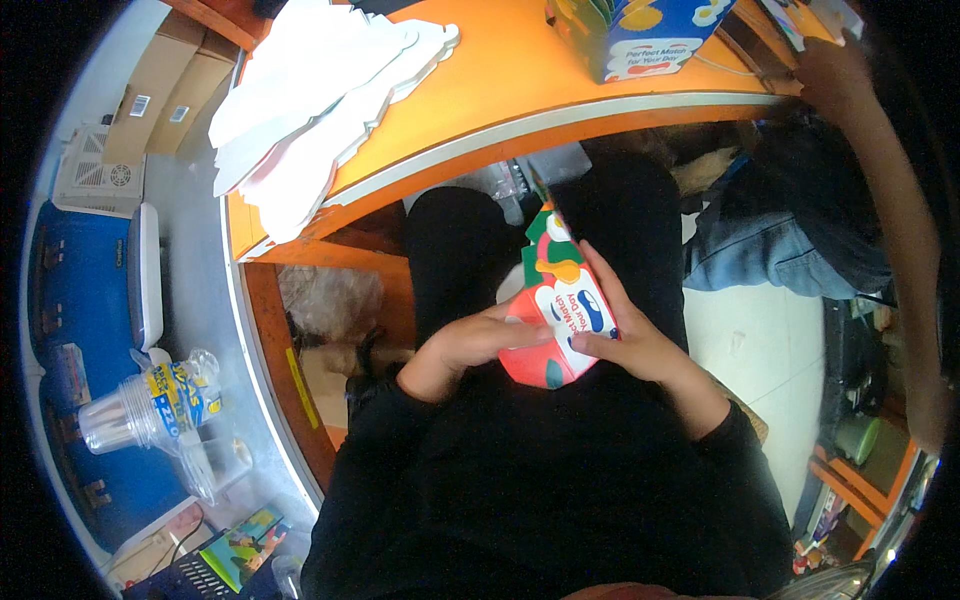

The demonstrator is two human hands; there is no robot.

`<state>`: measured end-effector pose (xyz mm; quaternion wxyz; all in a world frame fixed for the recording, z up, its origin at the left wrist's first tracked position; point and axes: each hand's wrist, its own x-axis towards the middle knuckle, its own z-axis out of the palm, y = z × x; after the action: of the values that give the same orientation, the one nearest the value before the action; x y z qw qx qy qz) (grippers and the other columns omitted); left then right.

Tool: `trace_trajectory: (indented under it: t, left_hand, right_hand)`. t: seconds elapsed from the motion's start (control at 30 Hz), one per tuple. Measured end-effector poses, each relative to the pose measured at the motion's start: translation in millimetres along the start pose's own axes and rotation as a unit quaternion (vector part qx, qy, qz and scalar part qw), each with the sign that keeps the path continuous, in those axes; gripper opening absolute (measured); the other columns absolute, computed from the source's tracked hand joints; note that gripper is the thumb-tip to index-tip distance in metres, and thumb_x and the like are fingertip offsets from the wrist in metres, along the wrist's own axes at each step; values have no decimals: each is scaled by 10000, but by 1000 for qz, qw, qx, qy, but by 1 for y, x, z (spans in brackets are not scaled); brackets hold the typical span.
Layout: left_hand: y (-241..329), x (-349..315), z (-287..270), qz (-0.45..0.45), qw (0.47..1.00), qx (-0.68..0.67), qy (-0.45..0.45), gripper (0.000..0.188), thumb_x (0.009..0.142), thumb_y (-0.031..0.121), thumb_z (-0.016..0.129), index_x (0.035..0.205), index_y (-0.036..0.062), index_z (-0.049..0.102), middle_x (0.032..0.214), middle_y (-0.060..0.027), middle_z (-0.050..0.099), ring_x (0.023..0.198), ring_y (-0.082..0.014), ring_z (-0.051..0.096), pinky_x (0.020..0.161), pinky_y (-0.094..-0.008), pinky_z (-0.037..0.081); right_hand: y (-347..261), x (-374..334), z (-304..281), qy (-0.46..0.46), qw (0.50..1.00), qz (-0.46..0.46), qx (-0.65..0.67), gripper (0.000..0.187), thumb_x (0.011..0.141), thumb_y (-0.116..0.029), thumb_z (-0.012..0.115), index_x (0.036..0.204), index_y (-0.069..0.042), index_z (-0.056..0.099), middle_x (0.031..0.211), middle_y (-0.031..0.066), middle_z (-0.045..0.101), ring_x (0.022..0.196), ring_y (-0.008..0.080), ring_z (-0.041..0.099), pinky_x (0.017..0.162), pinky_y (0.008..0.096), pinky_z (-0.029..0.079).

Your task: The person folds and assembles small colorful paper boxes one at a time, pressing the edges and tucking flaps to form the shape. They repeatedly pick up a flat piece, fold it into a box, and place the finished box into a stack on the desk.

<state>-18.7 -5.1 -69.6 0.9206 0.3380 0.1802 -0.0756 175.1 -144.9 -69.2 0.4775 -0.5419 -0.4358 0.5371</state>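
Note:
A colourful printed cardboard carton (545, 355), red-pink below with green cut-out shapes along its upper end, is held tilted above my lap. My left hand (465, 345) grips its left side, thumb lying across the printed face. From the right, my right hand (640, 345) holds the other edge, its thumb on the front and fingers reaching up along the side. The carton's back and most of my left fingers are hidden. On the orange table, beyond my hands, stands a similar blue and green carton (650, 55).
White die-cut card sheets (310, 90) lie stacked on the orange table (470, 80), some overhanging its front edge. Another person's arm (880, 150) reaches in at the right. Nested clear plastic cups (115, 420) lie on the left counter. Brown cardboard boxes (150, 95) stand at the far left.

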Motion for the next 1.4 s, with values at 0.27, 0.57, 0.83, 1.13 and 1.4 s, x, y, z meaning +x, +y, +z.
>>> trace_trajectory:
  t: [0.27, 0.57, 0.83, 1.13, 1.4]
  left_hand:
    - [17, 5, 7, -22, 969, 237, -71, 517, 985, 216, 575, 1420, 2, 396, 1360, -97, 545, 1228, -177, 513, 1066, -340, 384]
    - [11, 7, 7, 4, 950, 295, -98, 503, 979, 314, 587, 1389, 49, 468, 1321, -123, 567, 1206, -212, 545, 1005, -355, 447]
    - [13, 9, 3, 90, 991, -40, 90, 666, 936, 443, 613, 1373, -30, 445, 1301, -178, 583, 1145, -269, 618, 973, -409, 511]
    - [15, 16, 28, 183, 959, 67, 207, 360, 989, 202, 572, 1265, -27, 541, 1146, -124, 659, 1004, -196, 665, 884, -338, 544]
    - [24, 11, 31, 168, 969, 39, 177, 403, 987, 219, 573, 1301, -24, 511, 1203, -140, 629, 1069, -217, 640, 928, -355, 523]
  right_hand:
    - [-13, 11, -10, 114, 924, -167, -326, 732, 906, -449, 614, 1485, -70, 376, 1514, 147, 411, 1410, 405, 343, 1140, 496, 239]
    - [-17, -3, -6, 36, 969, -193, -153, 295, 926, -373, 608, 922, -109, 739, 1185, 82, 689, 1356, 357, 438, 1101, 510, 277]
    - [-16, 4, -23, 51, 953, -221, -204, 251, 806, -352, 759, 745, -130, 659, 1165, 56, 617, 1276, 338, 433, 1084, 494, 312]
    - [-16, 13, -8, 215, 955, -187, -78, 198, 731, -56, 803, 712, -64, 606, 1179, 119, 583, 1195, 274, 543, 1006, 392, 411]
    - [-21, 14, -9, 225, 939, -205, -160, 256, 677, -104, 865, 690, -57, 613, 1166, 113, 589, 1132, 256, 579, 976, 375, 439]
